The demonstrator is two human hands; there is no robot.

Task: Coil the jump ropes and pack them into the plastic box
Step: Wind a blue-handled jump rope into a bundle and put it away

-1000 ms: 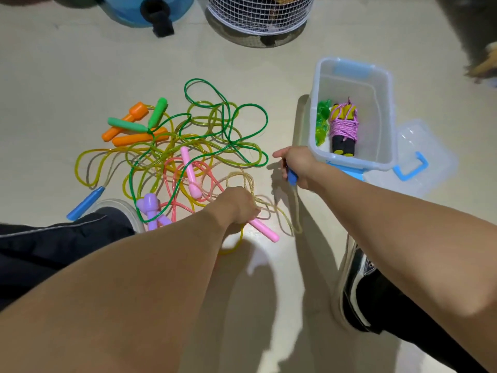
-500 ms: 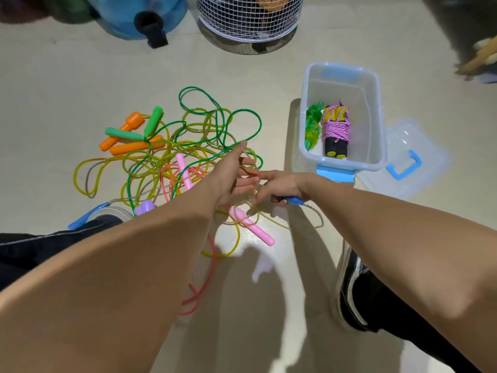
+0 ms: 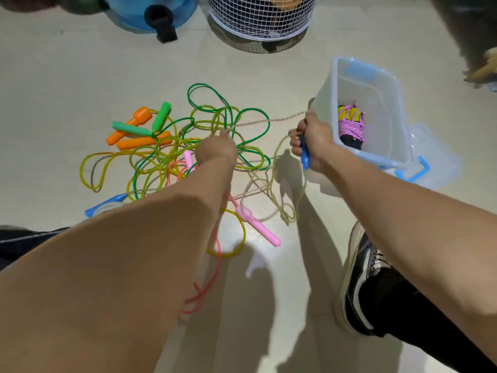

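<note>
One head-worn wide-angle view looks steeply down, close over both forearms, onto the floor (image 3: 67,76) ahead.

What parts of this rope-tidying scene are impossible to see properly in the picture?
All head view:
- Left hand: its fingers face away, so its grip on the tan rope is hidden.
- Plastic box: the right hand and forearm cover its near corner and contents there.
- Wire basket: cut off by the top edge.
- Blue handle: partly behind the left forearm.
</note>
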